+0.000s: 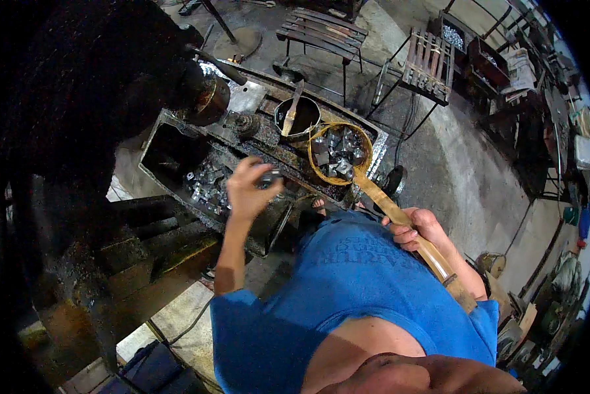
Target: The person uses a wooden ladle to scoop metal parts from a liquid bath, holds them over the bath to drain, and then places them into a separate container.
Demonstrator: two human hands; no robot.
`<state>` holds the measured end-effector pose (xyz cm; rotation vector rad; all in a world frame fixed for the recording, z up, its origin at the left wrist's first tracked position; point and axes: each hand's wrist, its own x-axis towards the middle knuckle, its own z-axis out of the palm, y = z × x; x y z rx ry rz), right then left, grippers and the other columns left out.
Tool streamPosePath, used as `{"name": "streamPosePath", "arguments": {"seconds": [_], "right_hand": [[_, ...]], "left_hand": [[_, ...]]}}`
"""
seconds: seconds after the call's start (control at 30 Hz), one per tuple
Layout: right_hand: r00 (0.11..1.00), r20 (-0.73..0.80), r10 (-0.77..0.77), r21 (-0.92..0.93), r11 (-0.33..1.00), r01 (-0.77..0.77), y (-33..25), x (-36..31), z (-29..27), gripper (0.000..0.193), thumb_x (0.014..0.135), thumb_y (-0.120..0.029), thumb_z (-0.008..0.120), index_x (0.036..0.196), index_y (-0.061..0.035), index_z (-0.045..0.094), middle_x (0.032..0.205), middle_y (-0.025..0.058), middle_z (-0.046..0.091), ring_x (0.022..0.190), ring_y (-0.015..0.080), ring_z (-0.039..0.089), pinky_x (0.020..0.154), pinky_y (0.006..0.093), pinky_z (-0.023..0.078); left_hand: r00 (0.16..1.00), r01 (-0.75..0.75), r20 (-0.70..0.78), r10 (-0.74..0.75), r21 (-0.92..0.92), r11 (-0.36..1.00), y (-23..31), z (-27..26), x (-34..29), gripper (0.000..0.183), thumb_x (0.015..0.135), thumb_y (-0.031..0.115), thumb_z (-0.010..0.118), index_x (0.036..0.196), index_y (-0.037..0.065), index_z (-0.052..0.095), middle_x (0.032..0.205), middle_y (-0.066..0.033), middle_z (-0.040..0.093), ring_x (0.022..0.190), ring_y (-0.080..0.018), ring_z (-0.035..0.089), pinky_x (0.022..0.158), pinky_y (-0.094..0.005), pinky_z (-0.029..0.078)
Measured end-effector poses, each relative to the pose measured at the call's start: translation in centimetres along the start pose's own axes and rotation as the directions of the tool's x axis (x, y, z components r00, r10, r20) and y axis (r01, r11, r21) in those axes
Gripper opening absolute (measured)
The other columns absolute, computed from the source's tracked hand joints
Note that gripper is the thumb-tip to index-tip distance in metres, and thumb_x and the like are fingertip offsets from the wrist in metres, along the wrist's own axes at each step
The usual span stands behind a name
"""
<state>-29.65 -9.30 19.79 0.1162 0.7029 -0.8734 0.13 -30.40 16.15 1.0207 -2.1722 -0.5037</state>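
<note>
My right hand [414, 230] grips the long wooden handle [413, 233] of a round hoop basket [321, 176] that holds several shiny metal pieces [337, 152]. The basket hovers over the edge of a grimy metal workbench [268, 141]. My left hand [249, 187] is raised above the bench with its fingers closed on a small grey metal piece [268, 176]. Below that hand, a dark tray [160, 141] contains more loose metal pieces [206, 184].
A dark round pot [297, 117] with a wooden stick in it stands on the bench behind the basket. A large black machine [98, 85] fills the left. Slatted metal chairs [324, 31] and crates stand on the concrete floor beyond.
</note>
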Motion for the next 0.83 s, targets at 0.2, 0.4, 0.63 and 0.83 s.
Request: {"name": "streamPosePath", "arguments": {"seconds": [0.2,0.4,0.63,0.83], "right_hand": [[1.0,0.012,-0.001,0.048,0.999,0.0,0.1,0.0,0.1,0.04,0.07,-0.011,0.041,0.105,0.007,0.045,0.065,-0.0005,0.036,0.047,0.0048,0.034,0.035,0.0194,0.03],[0.998,0.058,-0.005,0.063,0.998,0.001,0.1,-0.1,0.4,0.041,0.069,-0.01,0.042,0.106,0.0066,0.044,0.067,-0.0009,0.035,0.048,0.0048,0.033,0.037,0.0194,0.03],[0.998,0.064,0.006,0.07,0.997,-0.011,0.0,-0.1,0.4,0.042,0.069,-0.013,0.045,0.106,0.0059,0.044,0.065,-0.0023,0.033,0.047,0.0037,0.032,0.036,0.0189,0.031],[0.999,0.052,0.013,0.009,1.0,-0.013,-0.3,0.2,0.2,0.044,0.069,-0.018,0.047,0.107,0.0048,0.045,0.064,-0.0015,0.033,0.045,0.0042,0.033,0.034,0.0182,0.032]], "left_hand": [[0.896,-0.303,0.315,0.312,-0.078,0.95,6.0,7.5,3.5,0.051,0.064,0.019,0.068,0.113,0.014,0.054,0.108,-0.0148,0.052,0.102,-0.0294,0.053,0.084,-0.0397,0.044],[0.908,-0.38,0.218,0.358,0.07,0.922,4.6,5.7,4.1,0.046,0.074,0.019,0.063,0.118,0.01,0.05,0.107,-0.0122,0.055,0.11,-0.029,0.048,0.096,-0.0506,0.031],[0.898,0.394,0.015,-0.439,0.413,0.821,-12.0,-4.0,-2.6,0.036,0.069,0.011,0.058,0.104,0.011,0.06,0.085,-0.0155,0.063,0.08,-0.0301,0.062,0.071,-0.0411,0.049],[0.4,0.007,0.509,-0.763,0.83,0.557,-17.6,-3.2,-7.0,0.035,0.065,0.015,0.062,0.1,0.01,0.062,0.104,-0.0143,0.061,0.098,-0.0308,0.058,0.087,-0.0407,0.045]]}}
